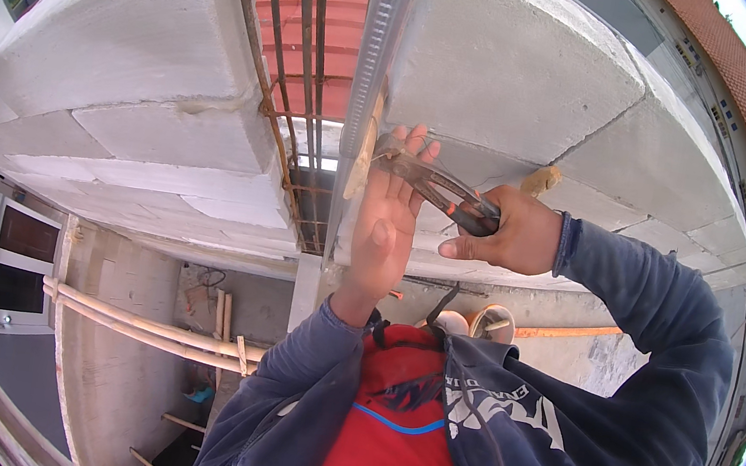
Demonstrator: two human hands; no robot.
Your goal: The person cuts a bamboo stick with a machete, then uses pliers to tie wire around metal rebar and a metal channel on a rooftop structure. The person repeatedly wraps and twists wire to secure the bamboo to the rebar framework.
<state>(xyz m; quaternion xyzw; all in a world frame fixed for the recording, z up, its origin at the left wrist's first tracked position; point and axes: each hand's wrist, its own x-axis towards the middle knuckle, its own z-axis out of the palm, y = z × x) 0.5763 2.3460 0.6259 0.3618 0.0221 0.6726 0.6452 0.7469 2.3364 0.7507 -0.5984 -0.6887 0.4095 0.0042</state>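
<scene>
My right hand (pixel 506 233) grips the handles of rusty metal pincers (pixel 432 182), whose jaws reach left toward a wooden strip (pixel 364 151) beside a vertical metal rail (pixel 373 61). My left hand (pixel 386 221) is raised flat with fingers up, pressed against the edge of the grey block wall (pixel 519 72) just below the pincer jaws. Both forearms wear dark blue sleeves.
Grey concrete blocks (pixel 128 75) stand on both sides of a gap filled with a rusty rebar cage (pixel 288 59). Below lie bamboo poles (pixel 141 324), a concrete ledge, a white bucket (pixel 494 322) and an orange pipe (pixel 569 332). Tiled roofs show behind.
</scene>
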